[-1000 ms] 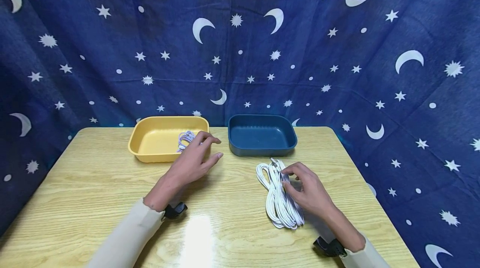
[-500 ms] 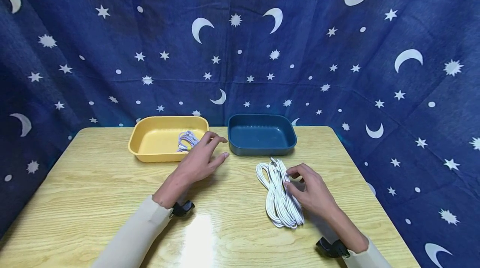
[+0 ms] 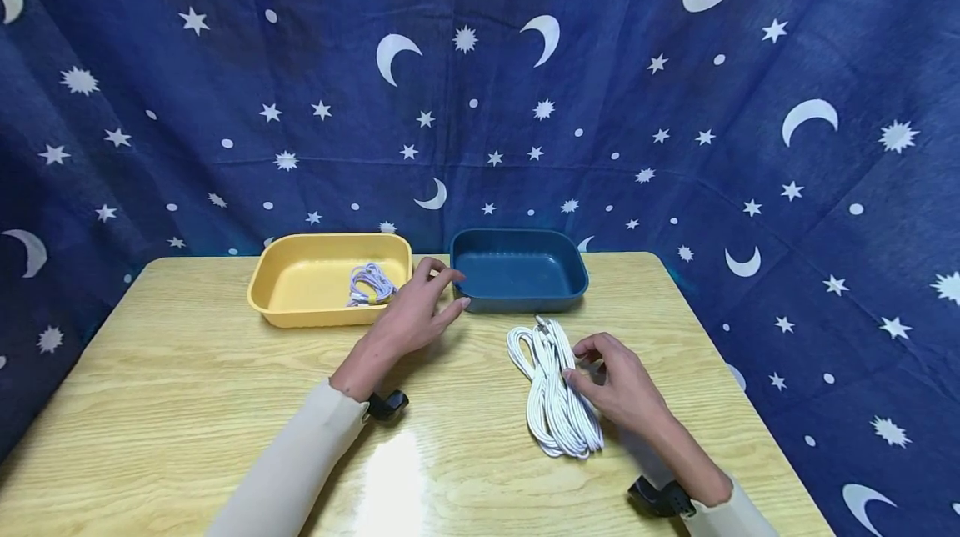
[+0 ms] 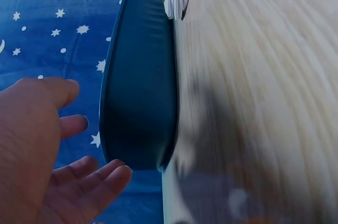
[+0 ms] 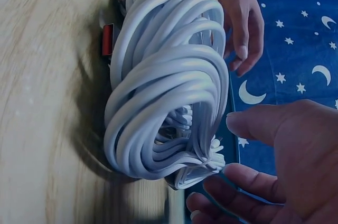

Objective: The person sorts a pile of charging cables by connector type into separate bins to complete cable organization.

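A thick coil of white cable (image 3: 553,408) lies on the table, bound at its waist, with a metal plug at the far end. My right hand (image 3: 624,391) hovers at its right side, fingers loosely bent and thumb tip right at the strands. From the right wrist view, the cable coil (image 5: 163,92) fills the middle, with the right hand (image 5: 303,155) gripping nothing. At the left end of the dark blue box (image 3: 517,304) is my left hand (image 3: 412,313), its fingertips close to the rim. The left wrist view shows the left hand (image 4: 31,145) spread loosely beside the blue box (image 4: 140,86).
To the left stands a yellow box (image 3: 315,319) holding a small bundle of lilac cable (image 3: 369,280) with a yellow tie. Both boxes stand near the table's (image 3: 187,404) back edge, before a dark blue curtain (image 3: 337,62) with moons and stars.
My left hand has moved right, from in front of the yellow box's corner to the blue box's left end. The right hand has shifted barely; the white cable stays put.
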Demonstrator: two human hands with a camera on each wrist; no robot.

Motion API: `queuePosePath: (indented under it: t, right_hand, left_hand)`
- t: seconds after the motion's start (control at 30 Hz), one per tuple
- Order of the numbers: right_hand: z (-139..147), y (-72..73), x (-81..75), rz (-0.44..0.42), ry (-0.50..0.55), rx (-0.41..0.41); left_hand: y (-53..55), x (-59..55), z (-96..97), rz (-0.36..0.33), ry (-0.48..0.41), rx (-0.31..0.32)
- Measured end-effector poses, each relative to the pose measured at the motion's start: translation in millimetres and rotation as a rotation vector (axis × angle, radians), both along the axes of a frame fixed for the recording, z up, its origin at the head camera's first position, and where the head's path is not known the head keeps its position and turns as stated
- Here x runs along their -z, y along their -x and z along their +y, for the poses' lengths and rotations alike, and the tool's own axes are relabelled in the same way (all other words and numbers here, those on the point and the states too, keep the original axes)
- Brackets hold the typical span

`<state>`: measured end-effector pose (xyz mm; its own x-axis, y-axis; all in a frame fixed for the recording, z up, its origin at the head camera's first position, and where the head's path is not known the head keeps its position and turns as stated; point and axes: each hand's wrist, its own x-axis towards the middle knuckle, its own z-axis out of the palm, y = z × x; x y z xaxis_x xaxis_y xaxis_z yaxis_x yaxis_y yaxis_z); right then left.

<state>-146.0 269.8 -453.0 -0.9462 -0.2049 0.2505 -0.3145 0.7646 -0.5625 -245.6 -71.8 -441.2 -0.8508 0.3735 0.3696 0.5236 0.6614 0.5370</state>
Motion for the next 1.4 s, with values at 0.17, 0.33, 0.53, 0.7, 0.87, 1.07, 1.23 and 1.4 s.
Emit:
queuePosePath:
  t: [0.17, 0.33, 0.53, 0.7, 0.87, 1.07, 1.23, 1.4]
  right_hand:
    - [-2, 1.2, 0.5, -0.039, 0.016, 0.028]
    - [-3, 0.7, 0.8, -0.091, 0.016, 0.078]
    - [-5, -0.6, 3.5, -0.131, 0.007, 0.113]
    - [-9, -0.2, 5.8, -0.196, 0.019, 0.152]
    - [-12, 0.8, 7.5, -0.203, 0.009, 0.192]
    - [-15, 1.9, 10.0, -0.199, 0.051, 0.244]
    - [-15, 2.6, 9.5, -0.201, 0.064, 0.295]
    - [-14, 3.8, 8.8, -0.211, 0.070, 0.307]
  left_hand:
    - [4.7, 1.4, 4.9, -0.015, -0.015, 0.019]
    - [8.5, 7.5, 8.1, -0.049, -0.005, 0.019]
    - [10.9, 17.1, 11.5, -0.064, -0.003, 0.000]
    - [11.8, 24.2, 13.5, -0.066, 0.004, -0.021]
    - [12.7, 27.9, 15.5, -0.083, -0.002, -0.014]
    - [12.9, 29.8, 16.9, -0.096, 0.005, -0.020]
    - [14.8, 31.4, 16.9, -0.097, 0.000, -0.012]
    - [16.5, 32.9, 16.0, -0.103, -0.008, -0.006]
